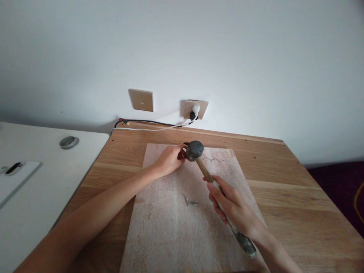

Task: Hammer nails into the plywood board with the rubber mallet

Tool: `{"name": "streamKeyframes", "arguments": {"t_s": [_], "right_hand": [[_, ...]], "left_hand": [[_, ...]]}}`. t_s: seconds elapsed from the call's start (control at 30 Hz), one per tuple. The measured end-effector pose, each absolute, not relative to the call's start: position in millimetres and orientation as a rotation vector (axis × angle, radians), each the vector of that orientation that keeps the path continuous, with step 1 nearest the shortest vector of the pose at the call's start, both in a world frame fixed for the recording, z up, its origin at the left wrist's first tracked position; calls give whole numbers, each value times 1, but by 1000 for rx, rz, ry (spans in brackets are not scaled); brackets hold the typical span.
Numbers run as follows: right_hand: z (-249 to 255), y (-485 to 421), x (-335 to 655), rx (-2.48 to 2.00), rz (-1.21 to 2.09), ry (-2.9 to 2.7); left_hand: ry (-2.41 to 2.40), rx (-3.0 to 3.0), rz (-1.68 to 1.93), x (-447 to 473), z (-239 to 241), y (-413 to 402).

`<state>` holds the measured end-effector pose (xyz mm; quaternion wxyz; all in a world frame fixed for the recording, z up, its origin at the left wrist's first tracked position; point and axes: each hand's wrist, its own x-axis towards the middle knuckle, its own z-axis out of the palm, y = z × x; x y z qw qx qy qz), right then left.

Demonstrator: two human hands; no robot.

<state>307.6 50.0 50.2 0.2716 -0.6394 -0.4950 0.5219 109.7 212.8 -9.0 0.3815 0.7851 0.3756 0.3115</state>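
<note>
My right hand (231, 204) is wrapped around the wooden handle of a mallet (195, 150) with a dark, blocky head. The head is raised over the far part of a pale wooden board (159, 227), right beside the fingertips of my left hand (172, 159). Those left fingers are pinched together low over the board; whatever they grip is hidden behind the mallet head. To the right of the head, a few small nails (212, 159) stand in a row in the board. Several loose nails (192, 202) lie near the board's middle.
The board lies on a brown wooden table (284, 212) against a white wall. A white plug (196, 110) sits in a wall socket, its cables (153, 129) trailing along the table's back edge. At left is a white surface (57, 170) with a round grey fitting (69, 142).
</note>
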Motion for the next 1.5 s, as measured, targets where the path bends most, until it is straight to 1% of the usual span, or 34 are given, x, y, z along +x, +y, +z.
{"name": "streamKeyframes", "arguments": {"t_s": [0.13,0.27,0.43,0.5,0.57,0.6,0.67,0.77,0.97,1.17,1.3,1.5], "right_hand": [[48,51,308,-1707,1350,-1318],[45,47,312,-1714,1404,-1327],[44,23,323,-1746,1349,-1227],[42,9,328,-1769,1340,-1158],[38,-4,332,-1788,1338,-1107],[36,-10,333,-1803,1332,-1090],[31,-18,335,-1842,1324,-1080],[26,-24,336,-1893,1314,-1083],[22,-25,336,-1906,1306,-1097],[22,-26,335,-1933,1269,-1083],[22,-26,336,-1942,1273,-1097],[19,-26,337,-1926,1298,-1078]], "left_hand": [[949,1983,806,111,-13,214],[964,2051,781,112,-12,216],[955,2315,834,96,6,197],[775,2520,829,85,17,176],[408,2805,717,76,26,152],[306,2942,624,72,29,141],[201,3165,549,70,31,122],[142,3323,564,73,29,107],[112,3281,568,72,32,116],[457,3180,455,60,48,146],[412,3121,354,71,39,157],[422,2994,456,78,27,166]]}}
